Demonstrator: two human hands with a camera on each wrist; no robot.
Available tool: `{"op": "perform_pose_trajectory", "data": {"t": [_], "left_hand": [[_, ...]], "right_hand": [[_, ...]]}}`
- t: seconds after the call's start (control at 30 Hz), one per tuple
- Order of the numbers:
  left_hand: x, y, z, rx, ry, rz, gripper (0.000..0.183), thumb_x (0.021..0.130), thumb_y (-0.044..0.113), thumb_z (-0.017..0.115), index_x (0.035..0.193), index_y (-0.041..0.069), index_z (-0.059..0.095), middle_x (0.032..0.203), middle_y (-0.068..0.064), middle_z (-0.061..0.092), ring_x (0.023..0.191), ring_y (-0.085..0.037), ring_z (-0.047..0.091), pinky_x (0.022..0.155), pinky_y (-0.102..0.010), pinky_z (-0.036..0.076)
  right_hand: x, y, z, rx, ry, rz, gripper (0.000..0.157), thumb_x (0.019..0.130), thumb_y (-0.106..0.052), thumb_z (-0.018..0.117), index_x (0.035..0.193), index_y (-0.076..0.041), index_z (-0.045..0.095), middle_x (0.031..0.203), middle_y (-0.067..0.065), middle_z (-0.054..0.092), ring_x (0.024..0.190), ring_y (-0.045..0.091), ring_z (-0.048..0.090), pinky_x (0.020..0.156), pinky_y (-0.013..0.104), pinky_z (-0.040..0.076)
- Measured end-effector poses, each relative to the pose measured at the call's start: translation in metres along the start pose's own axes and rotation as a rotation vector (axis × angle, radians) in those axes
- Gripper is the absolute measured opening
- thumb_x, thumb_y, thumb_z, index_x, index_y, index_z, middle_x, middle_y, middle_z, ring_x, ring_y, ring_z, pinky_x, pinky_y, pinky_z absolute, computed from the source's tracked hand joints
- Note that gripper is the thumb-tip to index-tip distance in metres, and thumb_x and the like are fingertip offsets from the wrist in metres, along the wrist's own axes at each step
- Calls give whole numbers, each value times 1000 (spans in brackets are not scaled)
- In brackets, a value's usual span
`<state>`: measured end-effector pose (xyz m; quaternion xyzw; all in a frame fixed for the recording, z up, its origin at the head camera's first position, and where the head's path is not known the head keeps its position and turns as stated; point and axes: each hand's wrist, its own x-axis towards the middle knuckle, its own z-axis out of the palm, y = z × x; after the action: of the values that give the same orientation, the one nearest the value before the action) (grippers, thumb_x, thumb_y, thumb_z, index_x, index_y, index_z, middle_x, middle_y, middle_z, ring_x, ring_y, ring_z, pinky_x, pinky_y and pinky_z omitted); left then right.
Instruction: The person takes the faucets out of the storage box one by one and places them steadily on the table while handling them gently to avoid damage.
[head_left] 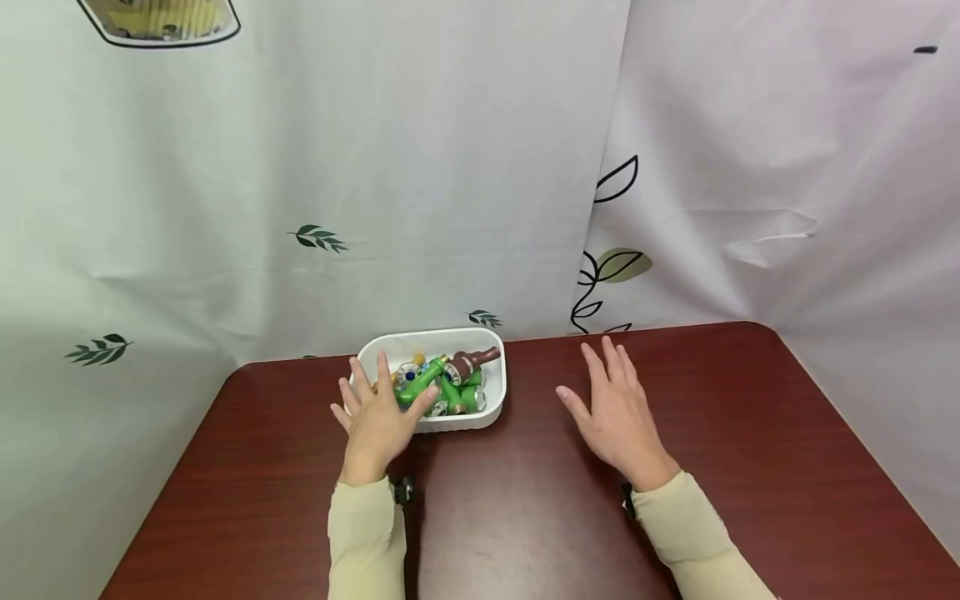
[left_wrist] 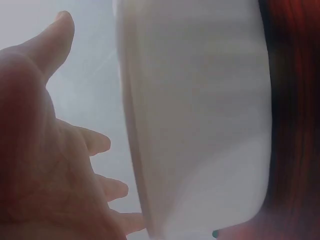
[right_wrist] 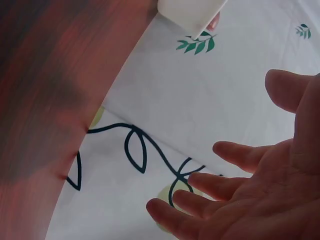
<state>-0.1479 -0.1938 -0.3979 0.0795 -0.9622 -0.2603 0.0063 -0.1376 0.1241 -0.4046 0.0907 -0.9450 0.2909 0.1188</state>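
A white plastic bin [head_left: 468, 422] stands at the table's back edge, filled with a jumble of small pieces. Green tube-like pieces [head_left: 422, 382] with brass-coloured ends lie in it, beside a brown piece with a narrow stem [head_left: 480, 358] and some clear round parts. My left hand [head_left: 378, 425] is spread over the bin's near left corner and hides part of the contents; it holds nothing. In the left wrist view the bin's side wall [left_wrist: 200, 110] fills the middle, beyond the fingers. My right hand [head_left: 618, 421] hovers above the table right of the bin, fingers extended, holding nothing.
The dark red wooden table [head_left: 517, 517] has rounded back corners. A pale curtain [head_left: 450, 208] printed with leaves hangs right behind it and along both sides. Dark wrist devices [head_left: 403, 490] are worn at both cuffs.
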Motion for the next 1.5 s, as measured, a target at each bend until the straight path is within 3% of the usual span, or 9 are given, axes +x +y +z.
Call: {"op": "perform_pose_trajectory", "data": {"t": [0.63,0.93,1.5], "left_hand": [[5,-10,1,-9,-12,-9,117,87,66,65,161,8,-4,158,-33,-21,144,-56,-17,113,-69,-4],[5,-14,1,-19,-14,-15,129,81,61,76,158,-3,-5,155,-40,-19,145,-55,-15,115,-66,-1],[4,-16,-3,5,-31,-20,138,76,62,80,150,-20,-3,154,-44,-12,145,-57,-9,117,-62,4]], "right_hand": [[16,-4,13,57,12,-114,66,98,-29,66,152,-3,40,159,22,31,146,40,27,114,55,29],[26,-15,16,62,22,-171,61,98,-26,67,149,-2,45,155,23,38,143,39,34,113,53,32],[49,-32,32,42,85,-311,56,91,-14,76,140,1,55,143,25,52,133,40,47,108,50,40]]}}
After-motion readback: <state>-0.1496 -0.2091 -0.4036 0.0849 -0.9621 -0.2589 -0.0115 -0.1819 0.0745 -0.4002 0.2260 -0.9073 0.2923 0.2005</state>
